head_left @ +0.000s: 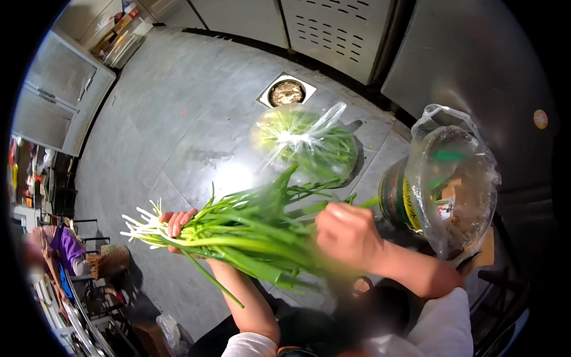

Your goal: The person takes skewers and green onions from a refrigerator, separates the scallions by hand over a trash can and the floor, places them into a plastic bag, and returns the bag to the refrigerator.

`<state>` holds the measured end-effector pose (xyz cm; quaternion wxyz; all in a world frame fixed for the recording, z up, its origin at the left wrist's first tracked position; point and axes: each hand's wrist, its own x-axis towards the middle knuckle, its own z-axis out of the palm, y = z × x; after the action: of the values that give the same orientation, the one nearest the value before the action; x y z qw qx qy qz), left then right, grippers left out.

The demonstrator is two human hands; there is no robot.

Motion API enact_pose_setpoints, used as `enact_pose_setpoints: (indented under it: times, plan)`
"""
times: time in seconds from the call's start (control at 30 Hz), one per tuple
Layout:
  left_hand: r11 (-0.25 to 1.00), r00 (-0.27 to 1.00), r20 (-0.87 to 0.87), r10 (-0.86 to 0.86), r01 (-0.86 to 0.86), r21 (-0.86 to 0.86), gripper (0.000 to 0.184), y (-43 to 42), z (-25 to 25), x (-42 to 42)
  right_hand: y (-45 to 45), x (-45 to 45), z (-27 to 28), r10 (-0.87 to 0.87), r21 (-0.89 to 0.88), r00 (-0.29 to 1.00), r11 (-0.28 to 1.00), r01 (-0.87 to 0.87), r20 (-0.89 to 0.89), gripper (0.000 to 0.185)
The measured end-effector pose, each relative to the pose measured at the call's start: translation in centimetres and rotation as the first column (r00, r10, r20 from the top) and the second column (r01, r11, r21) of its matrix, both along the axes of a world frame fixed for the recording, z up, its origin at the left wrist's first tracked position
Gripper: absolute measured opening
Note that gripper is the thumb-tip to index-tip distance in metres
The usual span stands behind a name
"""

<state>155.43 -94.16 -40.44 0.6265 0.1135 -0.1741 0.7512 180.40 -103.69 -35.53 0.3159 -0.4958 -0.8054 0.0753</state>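
Observation:
A large bunch of green onions (256,229) lies across the view, white root ends to the left and green leaves to the right. My left hand (178,226) is wrapped round it near the white ends. At the leafy end, my right hand (348,235) is closed, with green leaf pieces sticking out by its fingers. Beyond the bunch, a knotted clear plastic bag full of greens (306,143) sits on the floor. To the right of my right hand stands a round bin (395,196) lined with a clear plastic bag (428,172), with scraps inside.
The grey tiled floor (143,119) has a round drain (287,93) in a square frame. Metal cabinets (333,30) line the far side. Shelves with assorted items and a purple cloth (70,247) are at the left. A cardboard piece (485,250) is by the bin.

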Motion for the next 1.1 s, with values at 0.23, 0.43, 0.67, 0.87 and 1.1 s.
enact_pose_setpoints:
  times: [0.23,0.43,0.67,0.87,1.1]
  plan:
    - [0.987,0.994,-0.010,-0.110,0.111,0.114,0.052,1.3,0.1,-1.0,-2.9,10.4,4.6,-0.702,0.004,0.636,0.670,0.742,-0.322,0.014]
    - [0.979,0.990,-0.008,-0.140,0.140,0.151,0.050,2.2,0.2,-1.3,-7.8,20.7,2.3,-0.918,0.083,0.386,0.393,0.916,0.092,0.022]
    - [0.968,0.985,-0.029,-0.170,0.173,0.180,0.048,1.9,0.1,-1.2,-3.8,10.5,5.4,-0.534,-0.237,0.817,0.841,0.486,-0.218,0.017]
    - [0.960,0.982,-0.026,-0.186,0.188,0.207,0.046,2.2,0.1,-1.4,0.9,3.2,3.8,0.142,-0.185,0.894,0.953,-0.239,-0.425,0.037]
    - [0.955,0.984,-0.048,-0.172,0.179,0.238,0.043,2.1,0.1,-3.0,1.4,3.6,3.0,0.202,-0.143,0.914,0.953,-0.266,-0.351,0.013]
